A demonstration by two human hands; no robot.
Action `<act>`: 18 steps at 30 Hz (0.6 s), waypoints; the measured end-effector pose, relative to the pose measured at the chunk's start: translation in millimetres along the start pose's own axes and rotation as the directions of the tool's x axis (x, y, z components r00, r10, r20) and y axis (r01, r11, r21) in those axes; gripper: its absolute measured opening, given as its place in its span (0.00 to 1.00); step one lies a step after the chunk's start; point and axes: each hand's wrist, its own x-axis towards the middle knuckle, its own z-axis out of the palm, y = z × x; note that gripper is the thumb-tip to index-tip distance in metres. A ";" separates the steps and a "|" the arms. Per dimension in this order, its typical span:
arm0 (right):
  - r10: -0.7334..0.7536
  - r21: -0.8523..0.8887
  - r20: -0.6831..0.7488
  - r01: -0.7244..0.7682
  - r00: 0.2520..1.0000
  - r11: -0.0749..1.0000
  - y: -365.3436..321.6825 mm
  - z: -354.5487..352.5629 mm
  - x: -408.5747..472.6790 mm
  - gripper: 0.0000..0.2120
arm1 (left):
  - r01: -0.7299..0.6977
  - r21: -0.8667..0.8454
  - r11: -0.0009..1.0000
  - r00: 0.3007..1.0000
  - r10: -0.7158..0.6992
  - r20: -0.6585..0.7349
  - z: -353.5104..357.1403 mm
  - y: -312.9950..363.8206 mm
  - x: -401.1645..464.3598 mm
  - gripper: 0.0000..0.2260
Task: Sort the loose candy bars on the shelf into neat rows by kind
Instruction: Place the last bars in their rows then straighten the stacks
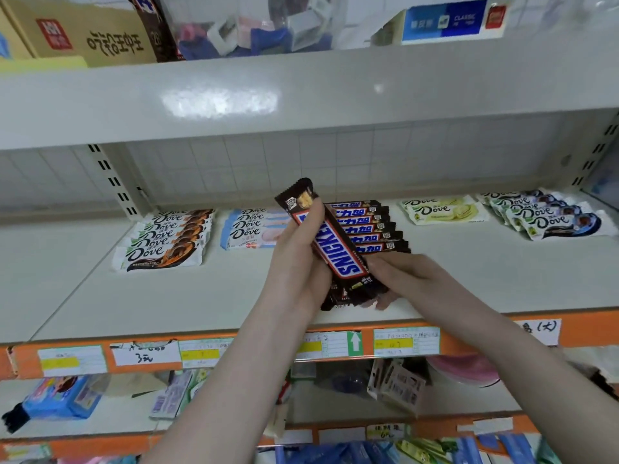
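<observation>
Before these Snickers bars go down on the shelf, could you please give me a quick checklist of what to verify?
1. Grip: left hand and right hand both hold the Snickers bars: ok.
2. Bars squared up in the stack: lower ends fan out: not ok.
3. Matching Snickers row on the shelf: ok.
4. Bare shelf in front of that row: ok.
5. Neighbouring pink Dove row apart from the Snickers row: hidden by the left hand: cannot tell.

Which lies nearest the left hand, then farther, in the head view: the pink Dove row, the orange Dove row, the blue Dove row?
From the left hand:
1. Pink Dove row, just left of it.
2. Orange Dove row, farther left.
3. Blue Dove row, far right.
</observation>
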 end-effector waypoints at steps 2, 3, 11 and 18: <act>0.065 0.229 0.045 -0.074 0.997 0.971 0.3 1.6 0.9 0.17 | -0.030 -0.065 0.997 0.998 0.033 0.045 4.3 -2.8 -1.9 0.15; 0.089 0.324 0.056 -0.103 0.994 0.941 1.0 0.5 0.8 0.17 | -0.039 -0.103 0.994 0.997 0.045 0.062 5.1 -3.7 -2.1 0.14; 0.130 0.342 -0.113 -0.084 0.985 0.936 8.0 -10.4 -3.5 0.14 | 0.030 0.281 0.959 0.994 -0.058 0.094 -7.0 2.2 -4.0 0.13; -0.148 -0.224 -0.350 0.071 0.925 0.972 7.1 -29.3 -15.7 0.22 | 0.119 0.470 0.875 0.972 -0.199 0.124 -24.6 12.4 -10.8 0.07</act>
